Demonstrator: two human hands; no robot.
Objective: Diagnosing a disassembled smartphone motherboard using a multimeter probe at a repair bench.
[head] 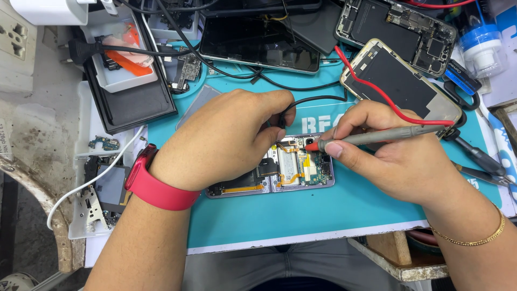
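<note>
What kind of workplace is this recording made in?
Most likely a phone repair bench. An opened folding phone lies on a teal work mat, the right hand holds a red-tipped test probe to its board, and other opened phones and loose parts crowd the back.

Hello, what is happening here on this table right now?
A person works on an opened foldable phone that lies on a teal mat. The right hand holds a grey probe with a red tip, and the tip touches the circuit board near the phone's top edge. The left hand rests over the phone's left half and pinches a black probe lead between its fingertips. Other opened phones and loose parts lie around the mat.
</note>
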